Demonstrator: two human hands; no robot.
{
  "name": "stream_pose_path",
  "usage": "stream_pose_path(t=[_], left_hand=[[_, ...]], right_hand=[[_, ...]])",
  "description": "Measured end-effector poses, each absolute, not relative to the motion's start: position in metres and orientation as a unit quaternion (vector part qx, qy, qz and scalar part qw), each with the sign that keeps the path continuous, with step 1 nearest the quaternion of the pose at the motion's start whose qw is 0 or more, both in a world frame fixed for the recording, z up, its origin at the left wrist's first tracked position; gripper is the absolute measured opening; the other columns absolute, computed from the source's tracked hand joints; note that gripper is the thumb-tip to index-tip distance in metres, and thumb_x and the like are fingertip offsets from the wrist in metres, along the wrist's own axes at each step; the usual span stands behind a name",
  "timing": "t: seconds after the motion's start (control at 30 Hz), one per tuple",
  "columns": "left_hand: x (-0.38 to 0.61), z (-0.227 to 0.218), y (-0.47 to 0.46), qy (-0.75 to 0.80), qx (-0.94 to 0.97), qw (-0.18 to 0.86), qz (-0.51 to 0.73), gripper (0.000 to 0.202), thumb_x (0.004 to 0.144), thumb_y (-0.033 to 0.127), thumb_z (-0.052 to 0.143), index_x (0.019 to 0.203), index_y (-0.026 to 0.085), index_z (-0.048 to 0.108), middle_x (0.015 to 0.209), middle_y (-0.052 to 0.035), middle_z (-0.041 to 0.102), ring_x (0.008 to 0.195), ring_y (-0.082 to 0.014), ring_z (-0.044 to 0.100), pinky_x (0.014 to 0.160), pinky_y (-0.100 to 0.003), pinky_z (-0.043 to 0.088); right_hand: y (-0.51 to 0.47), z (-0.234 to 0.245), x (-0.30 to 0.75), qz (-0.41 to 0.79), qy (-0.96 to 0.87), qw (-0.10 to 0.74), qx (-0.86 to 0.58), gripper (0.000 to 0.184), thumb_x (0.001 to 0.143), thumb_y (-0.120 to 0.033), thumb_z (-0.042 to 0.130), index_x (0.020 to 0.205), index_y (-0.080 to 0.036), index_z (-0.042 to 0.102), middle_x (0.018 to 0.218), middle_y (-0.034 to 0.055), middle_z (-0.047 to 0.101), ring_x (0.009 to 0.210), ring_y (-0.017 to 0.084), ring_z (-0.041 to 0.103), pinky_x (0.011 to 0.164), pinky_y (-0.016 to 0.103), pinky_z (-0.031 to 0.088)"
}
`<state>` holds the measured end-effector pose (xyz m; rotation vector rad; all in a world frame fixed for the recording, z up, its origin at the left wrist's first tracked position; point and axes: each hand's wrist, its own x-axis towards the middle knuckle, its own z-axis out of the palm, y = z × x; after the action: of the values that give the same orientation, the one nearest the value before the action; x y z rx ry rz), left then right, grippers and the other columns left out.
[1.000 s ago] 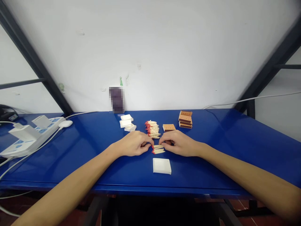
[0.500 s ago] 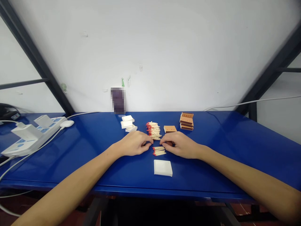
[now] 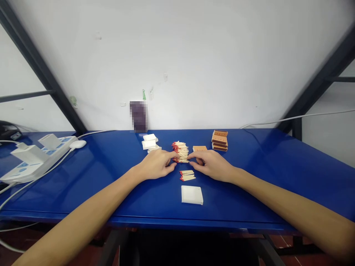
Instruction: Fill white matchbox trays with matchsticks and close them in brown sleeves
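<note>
A pile of red-tipped matches (image 3: 181,150) lies mid-table on the blue table (image 3: 91,173). My left hand (image 3: 156,164) reaches its fingertips to the pile's near left edge, pinching at the matches. From the right, my right hand (image 3: 212,164) touches the pile's near right edge with fingertips pressed together. Between the two hands, nearer to me, lies a small bundle of matches (image 3: 187,175). A white matchbox tray (image 3: 192,194) sits in front of that bundle.
White trays (image 3: 149,142) are stacked left of the pile. A brown matchbox sleeve (image 3: 199,148) lies behind my right hand, and a stack of brown sleeves (image 3: 219,140) stands further right. A white power strip (image 3: 36,155) with plugs and cables occupies the far left.
Both hands have moved away from the small bundle and forward to the big match pile. The small bundle stays on the table.
</note>
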<state>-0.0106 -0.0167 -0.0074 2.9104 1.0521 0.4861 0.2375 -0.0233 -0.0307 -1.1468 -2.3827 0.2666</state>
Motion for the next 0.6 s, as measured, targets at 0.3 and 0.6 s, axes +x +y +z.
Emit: stream_pose_path(t=[0.3, 0.6], left_hand=[[-0.009, -0.010, -0.015, 0.341, 0.928, 0.010, 0.149, 0.025, 0.088, 0.020, 0.056, 0.111, 0.021, 0.066, 0.058, 0.0049, 0.058, 0.058, -0.0136, 0.055, 0.059, -0.025, 0.035], [-0.009, -0.011, -0.014, 0.322, 0.934, -0.002, 0.157, 0.019, 0.089, 0.017, 0.055, 0.101, 0.021, 0.068, 0.061, 0.0039, 0.060, 0.058, -0.0123, 0.056, 0.058, -0.024, 0.035]], right_hand=[[-0.021, -0.033, 0.229, 0.081, -0.872, 0.251, -0.412, 0.020, 0.093, -0.033, 0.055, 0.103, -0.024, 0.070, 0.062, -0.0035, 0.055, 0.055, 0.011, 0.046, 0.055, 0.024, 0.031], [-0.019, -0.030, 0.226, 0.069, -0.878, 0.237, -0.410, 0.017, 0.091, -0.026, 0.057, 0.099, -0.023, 0.070, 0.067, -0.0023, 0.057, 0.060, 0.011, 0.047, 0.057, 0.024, 0.032]])
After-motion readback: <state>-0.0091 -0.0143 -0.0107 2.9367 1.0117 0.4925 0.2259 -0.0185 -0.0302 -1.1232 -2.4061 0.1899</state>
